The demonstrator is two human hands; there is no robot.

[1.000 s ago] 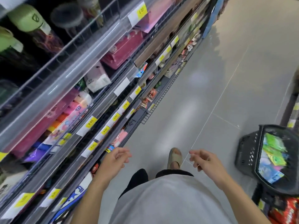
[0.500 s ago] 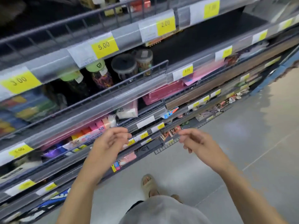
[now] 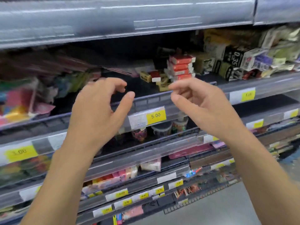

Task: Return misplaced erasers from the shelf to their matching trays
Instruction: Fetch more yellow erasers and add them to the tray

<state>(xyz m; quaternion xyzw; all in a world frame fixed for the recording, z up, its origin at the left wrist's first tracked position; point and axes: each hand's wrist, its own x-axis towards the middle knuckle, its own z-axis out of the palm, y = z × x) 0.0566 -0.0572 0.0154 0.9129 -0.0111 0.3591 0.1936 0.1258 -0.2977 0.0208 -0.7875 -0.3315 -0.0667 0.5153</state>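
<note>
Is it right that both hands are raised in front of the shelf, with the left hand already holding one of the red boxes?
Not quite. In the head view the left hand holds nothing; its fingers are loosely curled in the air. The red boxes are stacked on the shelf behind. Both hands, the right hand too, are indeed raised before the shelf.

Even, cool overhead store light; no hard shadows. Shelf interiors dark, especially the recess behind the red boxes at upper centre. Pale streaked glare along the clear shelf-edge strip across the top of the frame. Strong motion blur at left and upper left: packets smeared, price figures unreadable. Centre sharper; the yellow price tag reads 5.00. Left hand blurred at its fingertips, right hand crisper. Wide-angle bending of shelf lines toward the edges.
</note>
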